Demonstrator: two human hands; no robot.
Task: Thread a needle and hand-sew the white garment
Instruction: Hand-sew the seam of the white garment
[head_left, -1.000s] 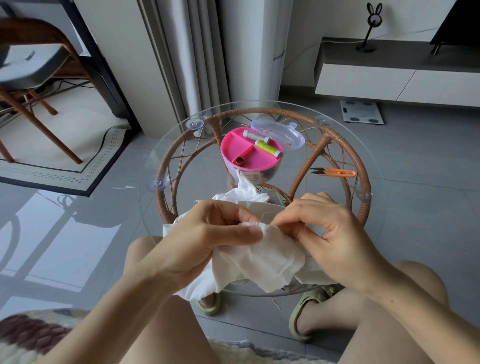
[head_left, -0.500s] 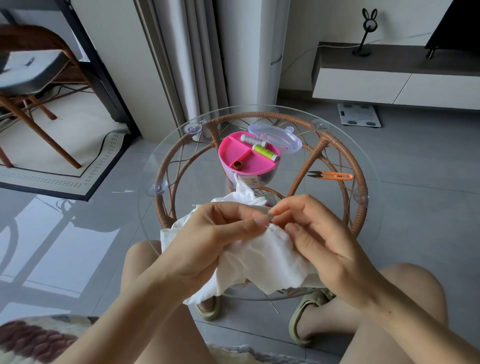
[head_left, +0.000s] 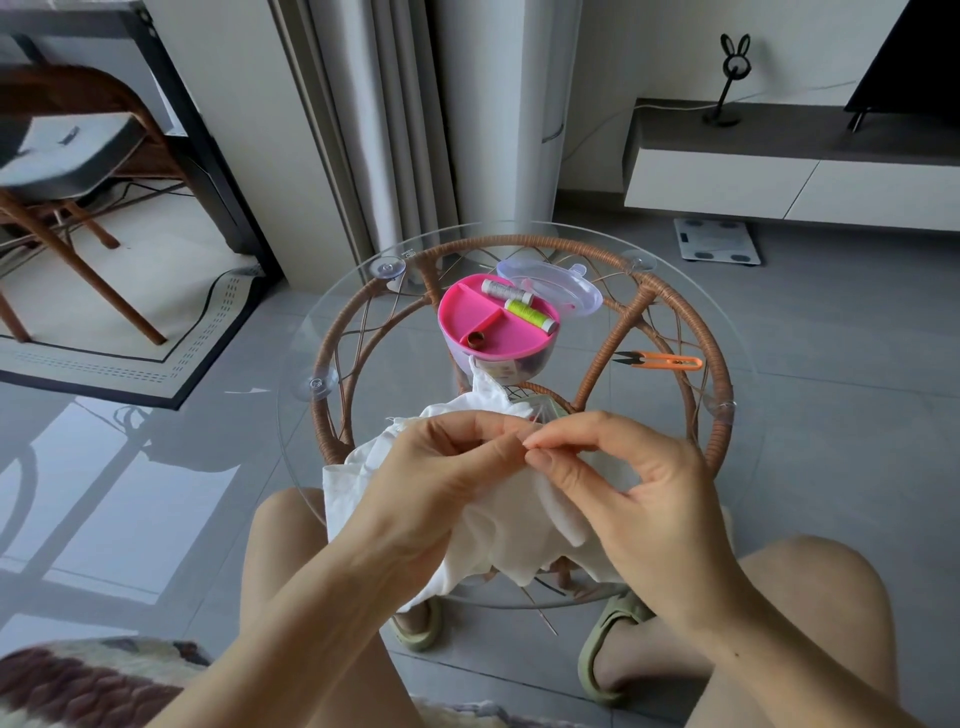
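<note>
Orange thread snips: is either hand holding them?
No, the orange thread snips lie alone on the glass tabletop, touched by neither the left hand nor the right hand.

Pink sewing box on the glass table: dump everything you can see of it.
The sewing box is a round clear plastic bowl topped by a pink divided tray, upright on the glass table. Its clear lid hangs open behind-right. A white spool and a lime spool lie in the far section; a small brown cylinder sits front-left. A raised corner of the white garment appears to touch its near wall.
</note>
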